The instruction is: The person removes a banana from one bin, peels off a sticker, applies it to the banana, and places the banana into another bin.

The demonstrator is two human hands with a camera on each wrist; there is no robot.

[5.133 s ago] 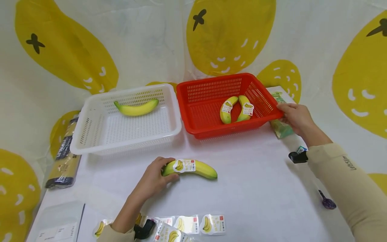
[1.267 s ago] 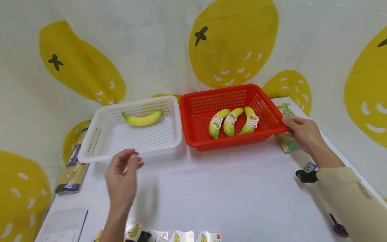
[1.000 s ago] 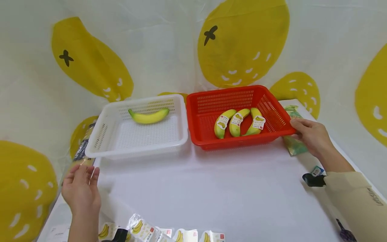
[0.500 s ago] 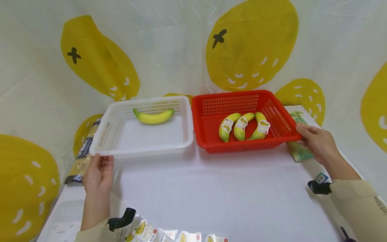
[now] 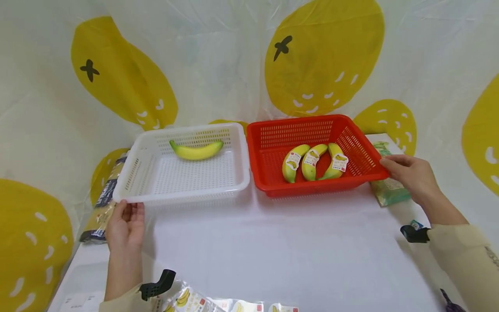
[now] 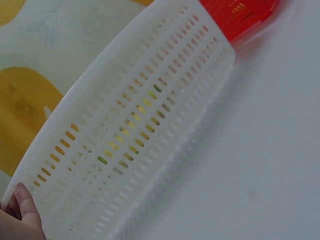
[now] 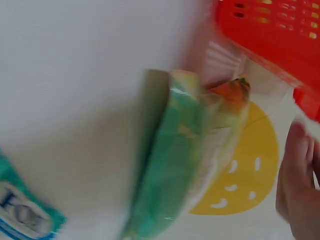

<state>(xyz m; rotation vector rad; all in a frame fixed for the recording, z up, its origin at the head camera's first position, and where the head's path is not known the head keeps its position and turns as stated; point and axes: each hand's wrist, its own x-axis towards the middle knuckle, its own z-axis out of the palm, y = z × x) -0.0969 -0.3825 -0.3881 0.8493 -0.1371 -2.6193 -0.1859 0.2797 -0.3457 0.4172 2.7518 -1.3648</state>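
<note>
My left hand grips the front left corner of the white plastic basket. In the left wrist view, its thumb lies along the outer wall below the rim. Inside that basket lies one banana without a visible label. My right hand is at the front right corner of the red basket. The right wrist view, blurred, shows a small gap between its fingertips and the red rim. Three bananas with labels lie side by side in the red basket.
Behind my right hand lies a green plastic packet. A brown and black packet lies at the table's left edge. Banana labels are spread along the near edge. A small blue packet and a purple object lie at right.
A labelled banana from my left hand has joined two others in the red basket. My left hand has swung left onto the white basket's corner. My right hand has just lifted slightly from the red rim.
</note>
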